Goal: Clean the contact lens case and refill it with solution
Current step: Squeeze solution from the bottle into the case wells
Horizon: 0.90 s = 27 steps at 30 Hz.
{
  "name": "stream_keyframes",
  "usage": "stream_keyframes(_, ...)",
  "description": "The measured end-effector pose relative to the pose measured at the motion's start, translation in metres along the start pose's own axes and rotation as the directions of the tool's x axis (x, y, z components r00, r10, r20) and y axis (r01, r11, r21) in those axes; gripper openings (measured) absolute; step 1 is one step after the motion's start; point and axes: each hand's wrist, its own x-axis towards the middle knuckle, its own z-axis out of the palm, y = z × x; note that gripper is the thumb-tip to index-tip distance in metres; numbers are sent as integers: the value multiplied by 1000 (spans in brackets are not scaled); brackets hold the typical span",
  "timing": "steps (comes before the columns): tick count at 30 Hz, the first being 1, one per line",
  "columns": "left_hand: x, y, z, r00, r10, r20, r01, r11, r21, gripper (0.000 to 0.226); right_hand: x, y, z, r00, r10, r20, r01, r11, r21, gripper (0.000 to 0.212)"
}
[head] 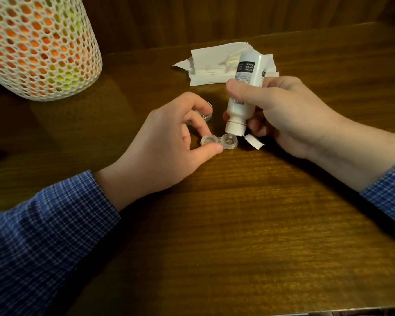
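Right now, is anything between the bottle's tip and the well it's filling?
Nothing visible. The bottle, held tipped by the right hand, has its nozzle directly over the open right well of the lens case.

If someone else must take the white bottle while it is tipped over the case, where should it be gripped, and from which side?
Probably the upper body of the white bottle, from the far side. That end points up and away, bare above the right hand, which wraps the middle. The nozzle end sits over the right well of the lens case, which the left hand pinches, so little room remains there.
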Motion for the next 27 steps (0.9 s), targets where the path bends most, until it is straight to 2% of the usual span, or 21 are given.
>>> stream_keyframes(15,0,-1,1,1000,-14,-6,14,1000,-8,54,0,0,-1,1000,-5,13,5,1000,-1,21)
stream_keyframes(27,0,0,1,1000,-21,-3,21,1000,-1,55,1,-1,-1,1000,9,14,-10,1000,14,26)
